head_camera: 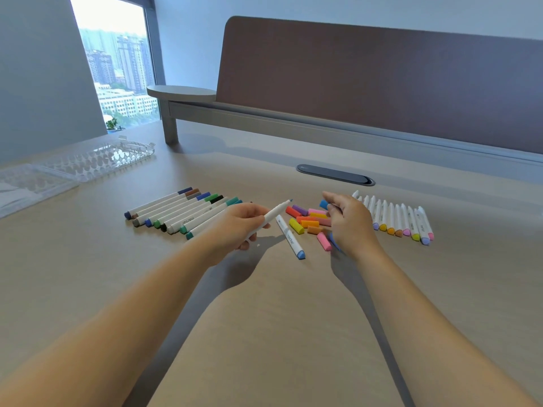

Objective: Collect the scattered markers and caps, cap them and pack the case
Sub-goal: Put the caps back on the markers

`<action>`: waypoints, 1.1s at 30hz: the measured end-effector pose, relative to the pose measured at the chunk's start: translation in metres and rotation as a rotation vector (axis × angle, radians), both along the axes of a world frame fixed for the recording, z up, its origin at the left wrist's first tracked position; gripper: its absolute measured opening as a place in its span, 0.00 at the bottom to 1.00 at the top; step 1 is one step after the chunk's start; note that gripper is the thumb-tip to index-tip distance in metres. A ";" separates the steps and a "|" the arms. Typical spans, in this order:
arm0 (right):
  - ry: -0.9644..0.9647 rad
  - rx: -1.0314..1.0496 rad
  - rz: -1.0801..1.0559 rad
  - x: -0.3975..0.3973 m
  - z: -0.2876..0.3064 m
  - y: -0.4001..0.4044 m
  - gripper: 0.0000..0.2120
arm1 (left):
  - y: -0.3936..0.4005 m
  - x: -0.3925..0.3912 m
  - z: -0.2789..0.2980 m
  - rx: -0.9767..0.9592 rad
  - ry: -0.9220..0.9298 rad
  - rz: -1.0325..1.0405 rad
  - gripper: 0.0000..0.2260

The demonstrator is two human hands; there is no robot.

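Marker (271, 215) gripped, left hand (235, 227); caps (308, 220) beside.

Head view, down over desk (88, 289)

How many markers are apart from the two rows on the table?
2. The left hand holds an uncapped marker; a second marker lies on the table between the hands. The right hand, pinching a blue cap, may hide another.

White markers (182, 211), bright loose caps (308, 220), clear scalloped case (97, 160)
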State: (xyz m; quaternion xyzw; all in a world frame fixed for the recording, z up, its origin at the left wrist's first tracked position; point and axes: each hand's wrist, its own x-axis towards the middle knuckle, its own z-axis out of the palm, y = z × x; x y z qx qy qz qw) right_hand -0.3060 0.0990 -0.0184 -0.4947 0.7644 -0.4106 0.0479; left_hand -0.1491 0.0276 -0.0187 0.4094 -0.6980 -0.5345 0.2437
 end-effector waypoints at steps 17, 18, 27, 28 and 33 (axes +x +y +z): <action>-0.834 -0.247 -0.072 -0.004 0.006 0.004 0.12 | 0.015 -0.016 0.003 -0.315 -0.096 -0.127 0.14; -0.838 -0.236 -0.069 -0.004 0.006 0.005 0.12 | 0.015 -0.016 0.004 -0.317 -0.092 -0.126 0.14; -0.741 -0.164 0.005 0.003 0.007 0.005 0.10 | 0.015 -0.018 0.005 -0.321 -0.079 -0.118 0.14; -0.711 -0.157 0.002 0.004 0.007 0.005 0.10 | 0.015 -0.019 0.005 -0.312 -0.071 -0.107 0.14; -0.577 -0.103 -0.029 0.003 0.007 0.001 0.12 | 0.010 -0.021 0.006 -0.145 -0.016 -0.002 0.11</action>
